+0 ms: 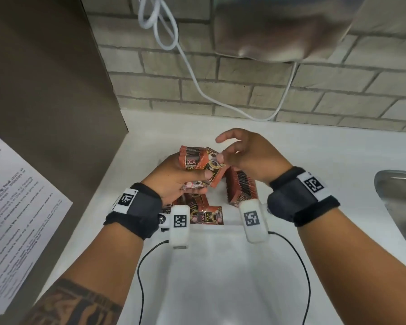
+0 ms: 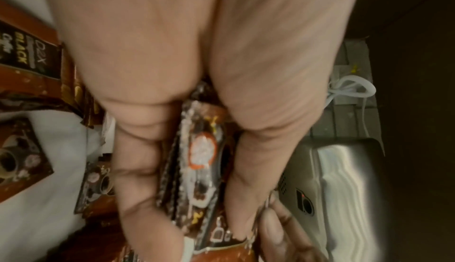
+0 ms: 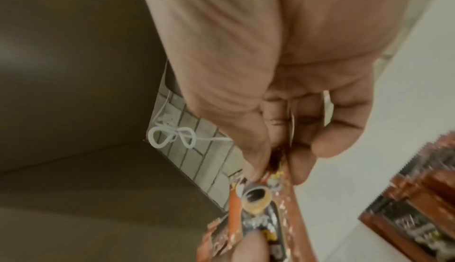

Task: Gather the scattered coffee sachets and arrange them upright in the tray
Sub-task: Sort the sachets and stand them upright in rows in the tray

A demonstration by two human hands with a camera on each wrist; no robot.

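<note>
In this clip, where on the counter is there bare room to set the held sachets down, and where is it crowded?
Bare white counter lies near the person, between the forearms, crossed only by two black cables. Another bare strip runs between the upright row of sachets and the sink. It is crowded beneath the left hand, where loose sachets lie flat.

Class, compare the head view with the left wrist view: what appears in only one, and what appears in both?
Only the head view shows the right hand pinching a single sachet, the upright row of sachets and the sink. Only the left wrist view shows the bundle's edges inside the grip. Both show the left hand holding the bundle and loose sachets below.
</note>
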